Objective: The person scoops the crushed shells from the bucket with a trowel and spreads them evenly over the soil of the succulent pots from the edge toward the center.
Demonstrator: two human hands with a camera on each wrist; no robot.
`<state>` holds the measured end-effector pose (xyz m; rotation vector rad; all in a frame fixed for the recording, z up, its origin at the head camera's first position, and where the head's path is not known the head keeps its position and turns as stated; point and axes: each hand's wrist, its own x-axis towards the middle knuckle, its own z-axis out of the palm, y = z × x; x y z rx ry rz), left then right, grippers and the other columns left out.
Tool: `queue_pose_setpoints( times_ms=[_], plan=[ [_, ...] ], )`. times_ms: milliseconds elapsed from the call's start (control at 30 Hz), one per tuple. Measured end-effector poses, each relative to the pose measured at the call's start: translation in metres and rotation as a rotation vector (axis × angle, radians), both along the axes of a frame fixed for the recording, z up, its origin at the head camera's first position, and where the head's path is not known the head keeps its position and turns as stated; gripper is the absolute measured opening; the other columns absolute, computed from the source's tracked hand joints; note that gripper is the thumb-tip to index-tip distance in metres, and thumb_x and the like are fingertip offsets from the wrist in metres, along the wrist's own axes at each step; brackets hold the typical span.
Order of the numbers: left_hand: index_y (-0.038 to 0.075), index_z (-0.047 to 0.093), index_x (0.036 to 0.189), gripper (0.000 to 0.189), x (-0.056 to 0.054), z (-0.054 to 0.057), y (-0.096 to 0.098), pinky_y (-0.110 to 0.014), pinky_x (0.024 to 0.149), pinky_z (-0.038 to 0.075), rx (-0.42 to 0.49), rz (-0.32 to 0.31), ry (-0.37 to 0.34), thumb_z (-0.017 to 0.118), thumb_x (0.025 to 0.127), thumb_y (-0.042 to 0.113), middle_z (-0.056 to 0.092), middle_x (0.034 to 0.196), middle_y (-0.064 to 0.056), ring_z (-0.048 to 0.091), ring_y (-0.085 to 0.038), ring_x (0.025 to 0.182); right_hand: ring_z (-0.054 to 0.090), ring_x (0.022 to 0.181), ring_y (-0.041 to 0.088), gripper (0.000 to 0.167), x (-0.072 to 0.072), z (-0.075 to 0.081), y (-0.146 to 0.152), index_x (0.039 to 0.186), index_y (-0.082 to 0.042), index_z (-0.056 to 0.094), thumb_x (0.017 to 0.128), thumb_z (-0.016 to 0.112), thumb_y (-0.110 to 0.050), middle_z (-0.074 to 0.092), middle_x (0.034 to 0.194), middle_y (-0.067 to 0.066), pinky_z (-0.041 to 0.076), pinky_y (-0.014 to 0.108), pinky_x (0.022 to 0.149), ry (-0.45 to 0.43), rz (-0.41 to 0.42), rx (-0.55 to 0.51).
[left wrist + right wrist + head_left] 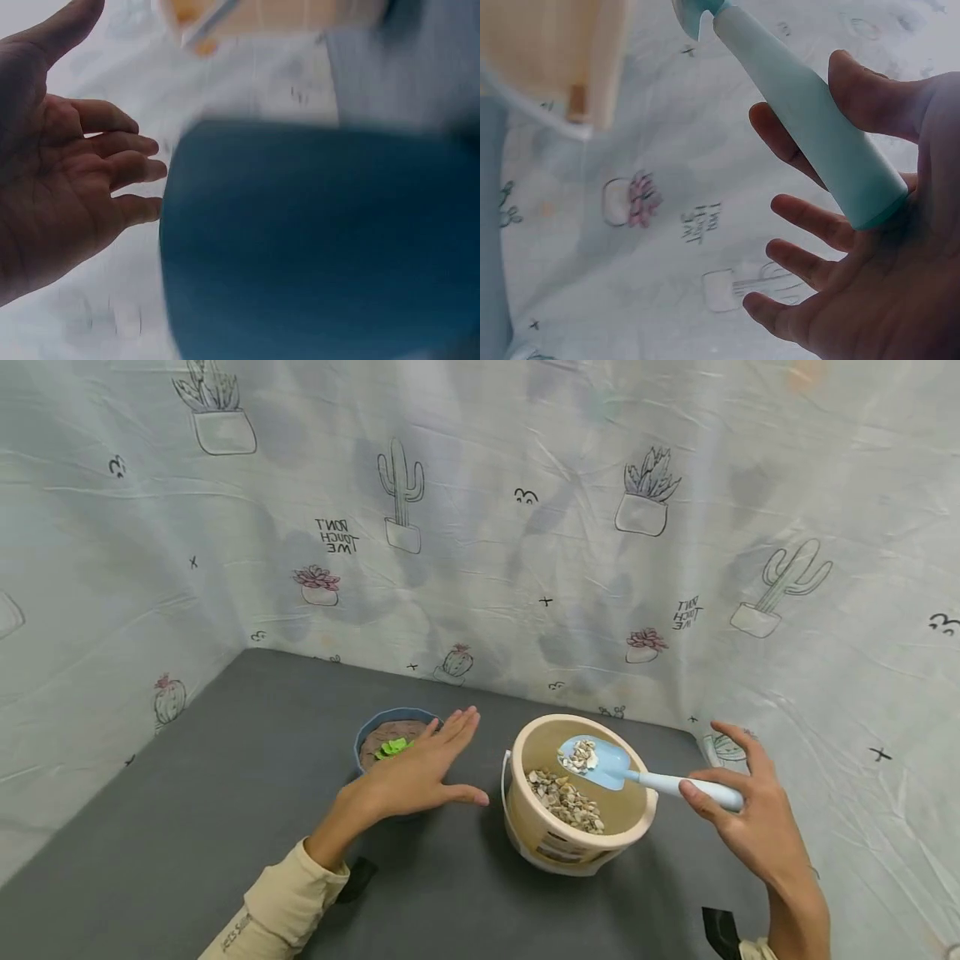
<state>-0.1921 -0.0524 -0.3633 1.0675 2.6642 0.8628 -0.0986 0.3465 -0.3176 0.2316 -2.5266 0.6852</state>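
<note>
My right hand [761,818] pinches the pale blue handle of a small trowel [617,767] between thumb and fingers; the other fingers are spread in the right wrist view. On its blade lies a small heap of pale shells or stones [581,755]. The blade is over the mouth of a cream bucket [527,822], which holds more shells or stones [564,802]. My left hand [416,777] stretches flat with its fingers straight, overlapping a blue pot [362,743] in the head view. In the pot, a green succulent [392,747] stands in brown soil, partly hidden by the hand.
A grey tabletop [217,777] carries the pot and the bucket. White sheeting [480,568] printed with cacti hangs behind and at both sides. The bucket's white handle [507,793] hangs down its left side.
</note>
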Motion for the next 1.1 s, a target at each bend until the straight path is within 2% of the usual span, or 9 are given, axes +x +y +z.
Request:
queue_pose_setpoints(
  times_ms=[100,233,467,600,700,767,833,933,1100],
  plan=[
    [0.010,0.006,0.169,0.108,-0.002,0.003,-0.029,-0.058,0.135,0.007,0.003,0.063,0.003,0.070,0.095,0.057,0.001,0.178,-0.010,0.005,-0.032,0.166,0.033,0.133,-0.003,0.004,0.001,0.005,-0.008,0.092,-0.008,0.083,0.089,0.082,-0.011,0.043,0.162,0.005,0.032,0.025,0.084,0.026,0.016,-0.006],
    [0.006,0.006,0.169,0.111,-0.002,0.003,-0.065,-0.062,0.133,0.003,0.000,0.152,-0.016,0.071,0.095,0.057,0.000,0.178,-0.016,0.004,-0.040,0.165,0.033,0.128,-0.012,0.003,-0.006,0.008,-0.028,0.091,-0.011,0.082,0.089,0.081,-0.009,0.045,0.161,0.005,0.032,0.023,0.089,0.028,0.081,-0.040],
    [0.000,0.004,0.168,0.119,-0.007,-0.006,-0.096,-0.066,0.132,0.004,-0.038,0.199,-0.079,0.076,0.091,0.056,-0.001,0.176,-0.024,0.003,-0.046,0.163,0.042,0.121,-0.005,0.004,-0.025,0.008,-0.068,0.092,-0.007,0.082,0.091,0.078,-0.006,0.045,0.160,0.004,0.035,0.022,0.086,0.033,0.211,-0.104],
    [0.001,0.003,0.168,0.124,-0.009,-0.013,-0.103,-0.068,0.130,0.013,-0.028,0.203,-0.109,0.081,0.087,0.054,0.000,0.176,-0.023,0.007,-0.051,0.161,0.046,0.120,0.006,0.006,-0.039,0.006,-0.102,0.090,-0.004,0.081,0.092,0.077,-0.008,0.045,0.160,0.006,0.036,0.024,0.087,0.017,0.260,-0.121],
    [0.000,0.002,0.168,0.125,-0.011,-0.018,-0.099,-0.068,0.125,0.029,-0.009,0.187,-0.100,0.084,0.086,0.049,0.013,0.174,-0.025,0.025,-0.052,0.157,0.046,0.133,0.026,0.008,-0.047,0.005,-0.125,0.089,-0.004,0.082,0.092,0.078,-0.010,0.045,0.160,0.010,0.039,0.036,0.097,-0.023,0.271,-0.137],
    [0.002,-0.001,0.168,0.127,-0.013,-0.020,-0.098,-0.061,0.117,0.044,0.000,0.192,-0.097,0.085,0.085,0.047,0.045,0.161,-0.024,0.051,-0.045,0.144,0.041,0.143,0.037,0.009,-0.053,0.004,-0.142,0.089,-0.004,0.082,0.092,0.079,-0.012,0.044,0.161,0.012,0.039,0.050,0.106,-0.053,0.274,-0.136],
    [0.005,-0.005,0.168,0.130,-0.015,-0.021,-0.098,-0.051,0.102,0.055,0.003,0.202,-0.098,0.086,0.084,0.045,0.070,0.125,-0.019,0.072,-0.033,0.112,0.033,0.150,0.044,0.010,-0.061,0.002,-0.159,0.089,-0.004,0.082,0.091,0.080,-0.013,0.043,0.162,0.013,0.034,0.064,0.113,-0.077,0.278,-0.128],
    [0.008,-0.010,0.168,0.134,-0.015,-0.020,-0.098,-0.038,0.084,0.052,0.007,0.226,-0.113,0.088,0.083,0.045,0.066,0.090,-0.010,0.065,-0.015,0.073,0.025,0.156,0.045,0.013,-0.072,0.000,-0.183,0.088,-0.004,0.082,0.091,0.081,-0.016,0.041,0.163,0.013,0.026,0.070,0.120,-0.094,0.290,-0.089],
    [0.007,-0.010,0.168,0.136,-0.013,-0.021,-0.101,-0.033,0.073,0.047,0.026,0.235,-0.119,0.089,0.082,0.044,0.064,0.136,-0.022,0.053,-0.013,0.063,0.029,0.155,0.046,0.019,-0.084,-0.002,-0.213,0.087,-0.003,0.082,0.089,0.084,-0.022,0.043,0.162,0.017,0.028,0.073,0.119,-0.039,0.317,0.057]
  ],
)
